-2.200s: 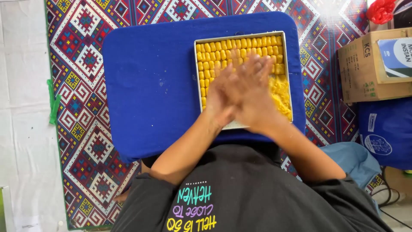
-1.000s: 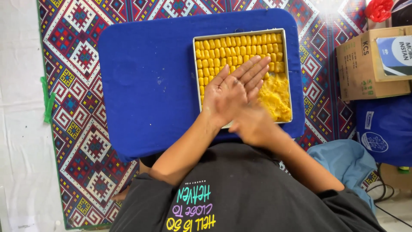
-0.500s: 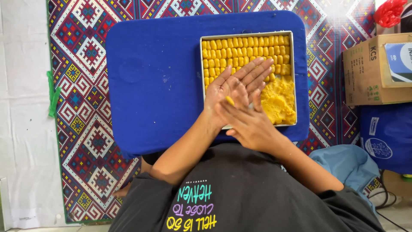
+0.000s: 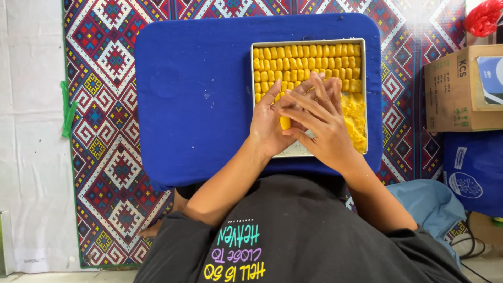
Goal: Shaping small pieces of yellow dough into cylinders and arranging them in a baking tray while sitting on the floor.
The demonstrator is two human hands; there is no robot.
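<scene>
A square metal tray (image 4: 257, 48) sits on a blue padded board (image 4: 199, 89). Rows of small yellow dough rolls (image 4: 306, 57) fill the tray's far part, and a loose heap of yellow dough (image 4: 356, 123) lies along its right side. My left hand (image 4: 266, 126) and my right hand (image 4: 325, 128) are pressed together over the tray's near half, fingers stretched out. Between the two palms sits one small yellow dough piece (image 4: 284, 123), its end showing. The tray's near part is hidden under my hands.
The blue board rests on a mat with a red, white and purple pattern (image 4: 105, 78). To the right are a cardboard box (image 4: 456, 89), a blue bag (image 4: 474, 170) and a red plastic bag (image 4: 484, 18). A green strip (image 4: 67, 110) lies on the white floor at left.
My palms have slid back and forth against each other over the tray. The right hand now lies across the left, and a yellow dough piece shows between them.
</scene>
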